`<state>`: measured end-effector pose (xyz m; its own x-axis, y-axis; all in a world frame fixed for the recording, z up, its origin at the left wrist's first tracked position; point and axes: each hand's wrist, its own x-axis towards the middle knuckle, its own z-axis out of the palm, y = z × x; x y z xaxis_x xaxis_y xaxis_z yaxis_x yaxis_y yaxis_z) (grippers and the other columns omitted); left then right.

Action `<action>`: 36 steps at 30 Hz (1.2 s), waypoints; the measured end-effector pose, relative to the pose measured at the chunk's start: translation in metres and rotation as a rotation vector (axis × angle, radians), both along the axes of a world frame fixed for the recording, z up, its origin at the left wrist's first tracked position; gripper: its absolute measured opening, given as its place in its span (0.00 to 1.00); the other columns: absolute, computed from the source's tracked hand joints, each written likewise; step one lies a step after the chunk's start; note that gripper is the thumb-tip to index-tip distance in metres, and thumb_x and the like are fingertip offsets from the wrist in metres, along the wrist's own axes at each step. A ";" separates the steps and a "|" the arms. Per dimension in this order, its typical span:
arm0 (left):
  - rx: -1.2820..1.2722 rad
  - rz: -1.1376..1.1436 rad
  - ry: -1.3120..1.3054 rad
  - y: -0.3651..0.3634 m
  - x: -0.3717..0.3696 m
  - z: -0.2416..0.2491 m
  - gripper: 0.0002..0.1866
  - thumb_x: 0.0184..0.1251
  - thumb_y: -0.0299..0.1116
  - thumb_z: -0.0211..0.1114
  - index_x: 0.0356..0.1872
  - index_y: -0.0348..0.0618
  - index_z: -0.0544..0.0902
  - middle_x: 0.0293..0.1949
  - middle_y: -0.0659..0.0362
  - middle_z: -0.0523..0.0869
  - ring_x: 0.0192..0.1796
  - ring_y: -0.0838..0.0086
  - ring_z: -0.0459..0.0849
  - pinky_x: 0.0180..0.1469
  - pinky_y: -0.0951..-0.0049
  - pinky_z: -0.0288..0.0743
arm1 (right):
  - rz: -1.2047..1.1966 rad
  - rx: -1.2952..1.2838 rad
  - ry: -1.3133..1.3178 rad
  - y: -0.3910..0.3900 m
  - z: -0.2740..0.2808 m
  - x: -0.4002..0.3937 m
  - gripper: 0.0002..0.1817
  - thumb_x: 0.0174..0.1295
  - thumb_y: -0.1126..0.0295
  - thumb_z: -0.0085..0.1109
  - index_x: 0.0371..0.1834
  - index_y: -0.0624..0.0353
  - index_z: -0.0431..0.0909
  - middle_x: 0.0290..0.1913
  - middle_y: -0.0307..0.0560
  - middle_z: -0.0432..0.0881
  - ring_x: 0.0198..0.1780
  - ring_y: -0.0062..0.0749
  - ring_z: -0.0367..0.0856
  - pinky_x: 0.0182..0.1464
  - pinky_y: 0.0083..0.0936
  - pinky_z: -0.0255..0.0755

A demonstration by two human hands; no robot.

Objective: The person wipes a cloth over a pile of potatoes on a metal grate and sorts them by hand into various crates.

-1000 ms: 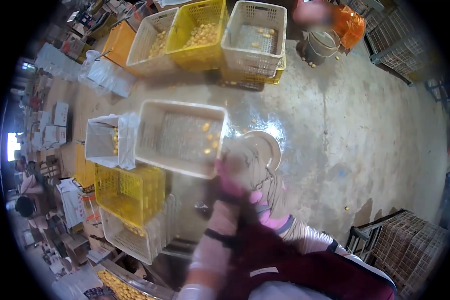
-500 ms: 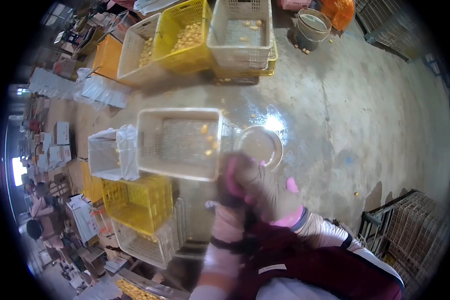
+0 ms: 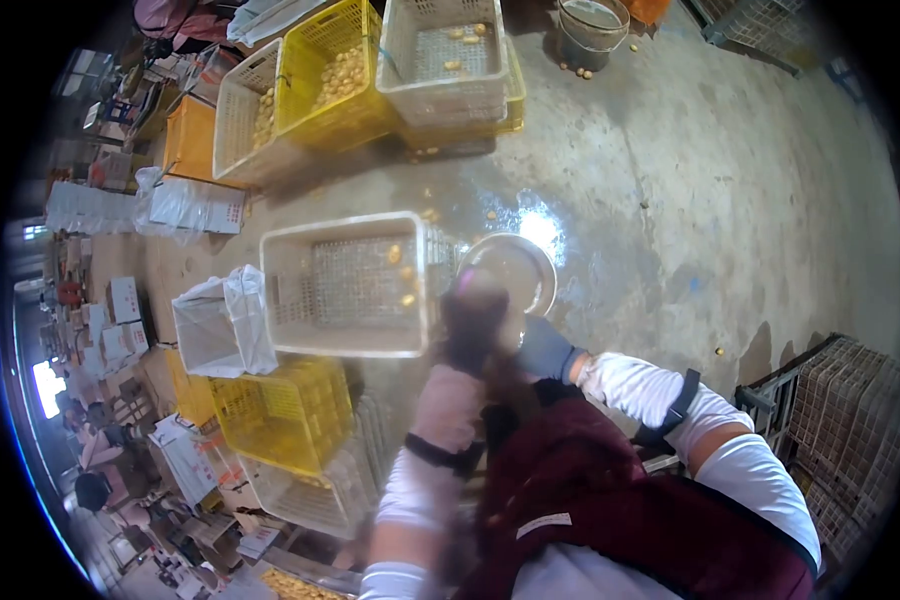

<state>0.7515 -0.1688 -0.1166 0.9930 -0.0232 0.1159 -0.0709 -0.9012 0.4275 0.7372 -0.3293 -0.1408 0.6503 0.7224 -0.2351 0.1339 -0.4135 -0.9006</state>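
Observation:
My left hand point(image 3: 473, 318), in a dark glove with a bit of pink, is smeared by motion between the white crate and the basin; its fingers cannot be made out. Beside it, my right hand point(image 3: 547, 347) wears a grey-blue glove and is at the near rim of a round basin point(image 3: 549, 275) on the wet floor. The right fingertips are hidden, so any held item cannot be seen. Left of the basin is a white plastic crate point(image 3: 342, 352) with a few small yellowish round pieces point(image 3: 407, 272) at its right side.
A lined white crate point(image 3: 202, 335) and a yellow crate point(image 3: 288, 418) stand to the left. Along the top are a yellow crate point(image 3: 300, 115) of yellowish pieces, a stacked white crate point(image 3: 440, 90) and a bucket point(image 3: 590, 45). A wire cage point(image 3: 850, 415) stands at right.
My right hand has turned from its pink-tipped palm side to the grey-blue back of the glove and come down beside the basin's near rim. The whole view has shifted slightly.

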 end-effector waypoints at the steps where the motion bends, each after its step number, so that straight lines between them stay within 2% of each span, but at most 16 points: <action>1: 0.232 0.000 -0.043 -0.004 0.001 -0.011 0.06 0.58 0.35 0.66 0.25 0.47 0.81 0.28 0.53 0.81 0.31 0.58 0.81 0.34 0.60 0.77 | 0.018 -0.115 -0.038 0.001 -0.006 0.005 0.17 0.56 0.62 0.68 0.45 0.59 0.82 0.40 0.56 0.85 0.43 0.52 0.85 0.46 0.40 0.78; 4: 0.345 0.289 0.034 -0.015 0.002 -0.046 0.09 0.59 0.39 0.66 0.27 0.45 0.83 0.30 0.53 0.83 0.34 0.58 0.83 0.37 0.58 0.78 | -0.062 -0.340 -0.079 0.003 -0.049 0.011 0.22 0.58 0.57 0.66 0.50 0.60 0.81 0.43 0.59 0.86 0.45 0.50 0.85 0.49 0.40 0.77; 7: 0.152 0.472 -0.054 -0.018 0.003 -0.085 0.12 0.61 0.42 0.65 0.30 0.43 0.84 0.33 0.53 0.84 0.36 0.57 0.83 0.41 0.56 0.78 | 0.127 -0.490 -0.068 -0.001 -0.062 0.033 0.25 0.56 0.56 0.68 0.52 0.62 0.81 0.46 0.62 0.86 0.48 0.55 0.85 0.50 0.41 0.77; 10: 0.100 0.541 -0.111 -0.017 -0.002 -0.111 0.14 0.63 0.43 0.65 0.33 0.41 0.84 0.34 0.52 0.84 0.37 0.57 0.84 0.44 0.56 0.77 | -0.009 -0.321 -0.088 -0.003 -0.042 0.038 0.32 0.56 0.53 0.69 0.60 0.63 0.77 0.52 0.62 0.85 0.52 0.52 0.85 0.52 0.39 0.78; 12: 0.204 0.406 -0.255 -0.007 -0.011 -0.122 0.14 0.64 0.42 0.64 0.35 0.41 0.83 0.35 0.54 0.84 0.37 0.60 0.84 0.42 0.59 0.77 | -0.055 -0.170 0.110 -0.011 -0.047 0.039 0.34 0.56 0.55 0.69 0.63 0.63 0.75 0.57 0.61 0.83 0.57 0.51 0.83 0.58 0.41 0.76; 14: -0.026 0.402 -0.266 0.010 -0.020 -0.139 0.16 0.66 0.43 0.65 0.44 0.41 0.80 0.39 0.53 0.83 0.39 0.60 0.83 0.43 0.60 0.78 | -0.071 0.040 0.303 -0.023 -0.039 0.043 0.33 0.60 0.56 0.65 0.66 0.63 0.73 0.60 0.59 0.81 0.60 0.49 0.82 0.63 0.42 0.74; 15: -0.308 0.456 -0.201 0.020 -0.020 -0.143 0.20 0.66 0.43 0.67 0.51 0.41 0.77 0.43 0.51 0.83 0.41 0.59 0.83 0.44 0.60 0.79 | -0.065 0.177 0.397 -0.031 -0.031 0.044 0.32 0.63 0.56 0.62 0.68 0.62 0.71 0.61 0.56 0.81 0.60 0.48 0.82 0.64 0.42 0.73; 17: -0.464 0.410 -0.310 0.032 -0.012 -0.126 0.25 0.67 0.43 0.68 0.59 0.41 0.74 0.48 0.50 0.82 0.44 0.59 0.83 0.45 0.60 0.81 | -0.204 0.478 0.855 -0.033 -0.012 0.042 0.29 0.70 0.56 0.55 0.70 0.59 0.70 0.62 0.53 0.81 0.61 0.47 0.81 0.67 0.43 0.72; 18: -0.335 0.316 -0.490 0.037 -0.003 -0.113 0.25 0.67 0.41 0.69 0.59 0.41 0.74 0.48 0.50 0.82 0.44 0.60 0.83 0.45 0.60 0.82 | -0.350 0.641 1.214 -0.029 -0.005 0.043 0.27 0.73 0.56 0.51 0.70 0.58 0.71 0.63 0.52 0.81 0.62 0.48 0.81 0.68 0.43 0.72; 20: -0.656 0.340 -0.578 0.030 0.011 -0.051 0.25 0.66 0.40 0.70 0.59 0.41 0.74 0.48 0.50 0.81 0.45 0.60 0.84 0.45 0.61 0.82 | -0.555 0.796 1.580 -0.024 -0.010 0.037 0.26 0.75 0.53 0.47 0.70 0.56 0.72 0.64 0.52 0.80 0.62 0.48 0.81 0.68 0.44 0.72; 22: -1.554 0.544 -0.309 0.007 0.021 0.023 0.25 0.65 0.38 0.72 0.58 0.40 0.75 0.47 0.49 0.81 0.45 0.59 0.84 0.44 0.63 0.82 | -0.620 0.807 1.608 -0.019 -0.031 0.026 0.28 0.76 0.50 0.45 0.70 0.56 0.72 0.64 0.52 0.81 0.62 0.48 0.81 0.65 0.46 0.74; 25: -1.285 0.411 -0.266 -0.004 0.025 0.056 0.10 0.66 0.32 0.65 0.47 0.44 0.81 0.38 0.63 0.83 0.38 0.70 0.81 0.39 0.69 0.78 | -0.527 0.867 1.697 -0.022 -0.014 0.024 0.29 0.76 0.48 0.45 0.70 0.58 0.72 0.63 0.52 0.81 0.62 0.48 0.82 0.60 0.49 0.78; 28: -0.168 -0.246 -0.387 -0.006 0.019 0.093 0.13 0.57 0.31 0.66 0.44 0.47 0.84 0.40 0.62 0.84 0.40 0.65 0.83 0.42 0.65 0.79 | -0.630 0.877 1.432 0.001 0.012 0.016 0.24 0.75 0.59 0.48 0.67 0.63 0.72 0.52 0.49 0.85 0.50 0.38 0.85 0.54 0.36 0.81; 31: -0.376 -0.642 -0.231 -0.025 -0.001 0.122 0.10 0.52 0.32 0.65 0.37 0.48 0.85 0.40 0.61 0.84 0.43 0.63 0.84 0.43 0.63 0.79 | -0.658 0.830 0.984 0.010 0.030 -0.002 0.21 0.74 0.63 0.50 0.63 0.65 0.75 0.48 0.49 0.86 0.47 0.36 0.86 0.54 0.33 0.81; 33: -0.130 -0.875 -0.286 -0.036 -0.013 0.138 0.10 0.53 0.33 0.65 0.37 0.48 0.86 0.40 0.60 0.85 0.46 0.63 0.84 0.46 0.64 0.79 | -0.656 0.783 0.653 0.012 0.040 -0.013 0.19 0.73 0.65 0.52 0.60 0.66 0.77 0.46 0.50 0.86 0.46 0.36 0.86 0.54 0.33 0.80; 36: -0.540 -0.561 -0.244 -0.041 -0.034 0.104 0.10 0.59 0.28 0.66 0.42 0.41 0.82 0.42 0.58 0.82 0.46 0.66 0.82 0.48 0.69 0.79 | -0.948 0.780 0.330 0.040 0.043 -0.013 0.20 0.74 0.60 0.52 0.62 0.62 0.75 0.54 0.50 0.84 0.52 0.42 0.84 0.56 0.43 0.80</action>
